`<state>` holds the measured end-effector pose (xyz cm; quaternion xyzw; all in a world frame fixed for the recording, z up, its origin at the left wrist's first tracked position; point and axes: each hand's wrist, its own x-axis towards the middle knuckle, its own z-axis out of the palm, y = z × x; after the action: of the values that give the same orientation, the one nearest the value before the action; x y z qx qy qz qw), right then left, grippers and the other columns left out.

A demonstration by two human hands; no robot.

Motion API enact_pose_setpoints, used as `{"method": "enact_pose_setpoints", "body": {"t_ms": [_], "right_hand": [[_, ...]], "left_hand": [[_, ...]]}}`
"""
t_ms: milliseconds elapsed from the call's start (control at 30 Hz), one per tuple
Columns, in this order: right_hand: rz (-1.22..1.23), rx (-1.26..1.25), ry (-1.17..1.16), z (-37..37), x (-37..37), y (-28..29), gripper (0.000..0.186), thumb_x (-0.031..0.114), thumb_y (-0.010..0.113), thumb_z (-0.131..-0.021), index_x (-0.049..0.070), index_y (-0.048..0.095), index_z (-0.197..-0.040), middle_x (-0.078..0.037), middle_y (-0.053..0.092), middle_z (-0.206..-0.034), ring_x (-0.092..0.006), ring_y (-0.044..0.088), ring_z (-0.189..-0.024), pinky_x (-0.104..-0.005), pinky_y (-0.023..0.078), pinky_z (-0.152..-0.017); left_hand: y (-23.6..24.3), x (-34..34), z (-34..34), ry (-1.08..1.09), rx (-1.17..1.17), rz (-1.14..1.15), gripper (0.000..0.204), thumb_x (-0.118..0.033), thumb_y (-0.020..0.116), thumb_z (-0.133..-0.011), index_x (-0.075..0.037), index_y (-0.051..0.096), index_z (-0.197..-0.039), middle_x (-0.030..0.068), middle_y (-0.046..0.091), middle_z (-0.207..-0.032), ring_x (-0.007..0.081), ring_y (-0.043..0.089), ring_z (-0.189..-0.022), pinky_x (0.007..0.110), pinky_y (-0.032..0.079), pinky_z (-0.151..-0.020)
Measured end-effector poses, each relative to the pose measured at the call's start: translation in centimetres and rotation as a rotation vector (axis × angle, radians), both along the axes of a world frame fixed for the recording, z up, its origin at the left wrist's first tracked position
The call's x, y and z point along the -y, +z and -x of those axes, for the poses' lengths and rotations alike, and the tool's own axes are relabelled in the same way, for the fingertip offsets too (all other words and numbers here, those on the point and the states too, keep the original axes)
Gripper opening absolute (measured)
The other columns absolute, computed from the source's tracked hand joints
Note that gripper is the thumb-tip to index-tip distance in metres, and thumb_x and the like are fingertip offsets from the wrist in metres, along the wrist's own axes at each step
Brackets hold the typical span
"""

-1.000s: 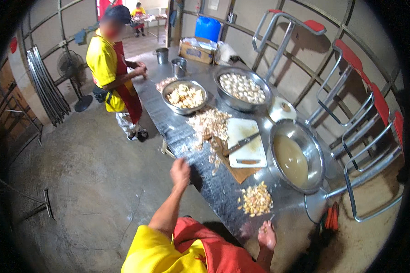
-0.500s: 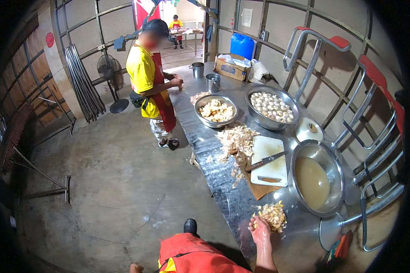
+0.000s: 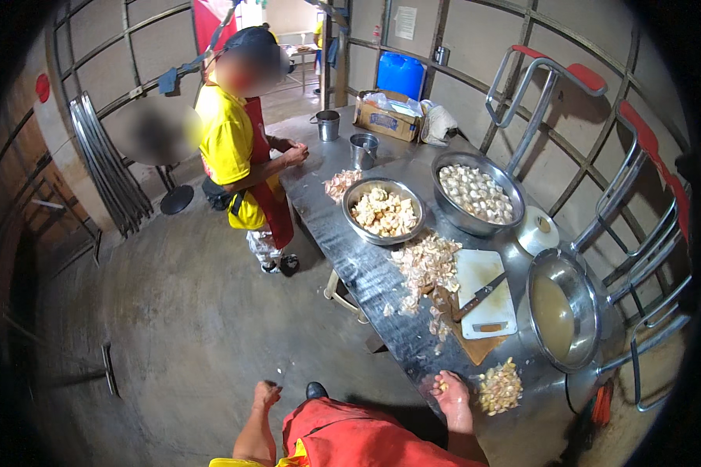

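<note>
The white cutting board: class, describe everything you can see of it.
The white cutting board is a flat, plastic-looking rectangle with rounded corners, faint yellowish stains and a handle slot at its near end. It lies partly on a brown sheet, between pale peelings and a metal basin, with a knife resting diagonally across it.

- Stretches as a steel table (image 3: pixel 370 276).
- Bears a bowl (image 3: pixel 366 231), far basin (image 3: pixel 463 222), near basin (image 3: pixel 582 284), cardboard box (image 3: pixel 385 123) and two metal cups (image 3: pixel 363 153).
- Carries pale peelings (image 3: pixel 427 263), a yellowish heap (image 3: pixel 500 387) and a brown sheet (image 3: pixel 477 350).
</note>
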<state>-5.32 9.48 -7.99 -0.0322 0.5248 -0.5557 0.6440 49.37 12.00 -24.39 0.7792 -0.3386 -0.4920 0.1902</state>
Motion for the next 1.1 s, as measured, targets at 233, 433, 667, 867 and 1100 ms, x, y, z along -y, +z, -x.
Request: {"method": "enact_pose_setpoints", "body": {"t_ms": [233,433,667,867,1100], "right_hand": [[-0.020,-0.051,-0.211,-2.5,2.9,0.8,0.006,0.017,0.065,-0.095,0.012,0.062,-0.096,-0.004,0.063,-0.082,-0.0192,0.059,-0.068,-0.0350,0.048,-0.057],[0.024,-0.135,-0.284,-1.8,8.6,-1.6,0.006,0.016,0.060,-0.097,0.010,0.059,-0.097,-0.005,0.061,-0.082,-0.0180,0.058,-0.065,-0.0321,0.047,-0.052],[0.072,-0.284,-0.237,-5.7,22.2,3.0,0.017,0.019,0.061,-0.099,0.006,0.058,-0.110,-0.005,0.060,-0.087,-0.0149,0.058,-0.069,-0.0288,0.048,-0.054],[0.040,-0.430,-0.334,-7.8,27.8,4.0,0.016,0.020,0.064,-0.098,0.010,0.061,-0.110,-0.003,0.063,-0.088,-0.0137,0.058,-0.067,-0.0296,0.046,-0.052],[-0.154,-0.403,-0.846,-11.7,26.3,9.0,0.006,0.019,0.064,-0.096,0.014,0.063,-0.098,0.001,0.062,-0.085,-0.0115,0.056,-0.067,-0.0285,0.045,-0.055]], "left_hand": [[15.1,22.5,7.1,-0.127,-0.293,0.260,0.031,-0.025,0.064,-0.097,0.003,0.070,-0.108,0.0082,0.069,-0.078,0.0151,0.065,-0.068,0.030,0.050,-0.058],[23.9,37.4,12.1,-0.230,-0.438,0.553,0.030,-0.022,0.061,-0.099,0.003,0.067,-0.114,0.0086,0.070,-0.086,0.0134,0.065,-0.067,0.029,0.051,-0.058],[31.0,46.5,12.9,-0.223,-0.351,0.642,0.029,-0.006,0.063,-0.095,0.005,0.064,-0.123,0.0076,0.070,-0.090,0.0127,0.066,-0.065,0.026,0.051,-0.057],[30.6,56.0,13.4,-0.284,-0.429,0.645,0.024,-0.011,0.059,-0.099,0.001,0.067,-0.118,0.0030,0.070,-0.087,0.0096,0.065,-0.070,0.026,0.050,-0.059],[27.9,71.7,15.1,-0.163,-0.632,0.632,0.033,-0.031,0.059,-0.102,0.000,0.065,-0.100,0.0095,0.068,-0.086,0.0157,0.064,-0.063,0.030,0.050,-0.054]]}}
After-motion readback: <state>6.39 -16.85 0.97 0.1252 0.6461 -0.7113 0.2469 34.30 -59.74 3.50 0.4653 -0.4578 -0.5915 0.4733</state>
